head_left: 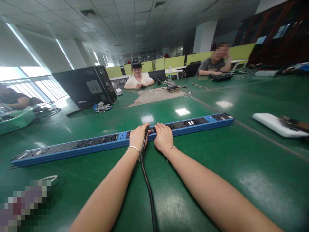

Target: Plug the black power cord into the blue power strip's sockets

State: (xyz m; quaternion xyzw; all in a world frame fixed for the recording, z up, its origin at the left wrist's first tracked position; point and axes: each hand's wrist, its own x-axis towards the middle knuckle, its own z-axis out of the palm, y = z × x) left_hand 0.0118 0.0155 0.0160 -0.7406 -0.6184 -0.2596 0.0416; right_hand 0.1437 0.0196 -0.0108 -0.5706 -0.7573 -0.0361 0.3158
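Observation:
A long blue power strip (198,128) with black and blue sockets lies slantwise across the green table. My left hand (138,138) is closed at its middle, around the plug end of a black power cord (147,185). The plug sits at the strip's top face; my fingers partly cover it, so I cannot tell whether it is inserted. Just to the right, my right hand (164,137) grips the same strip, fingers over the top and thumb toward the plug. From the plug the cord runs down between my forearms to the bottom edge.
A black computer case (84,85) stands at the back left, with gloves (102,107) beside it. On the left is a green basket (16,120); on the right, a white device (277,124). Across the green table (207,180) sit other people, near a water bottle (169,74).

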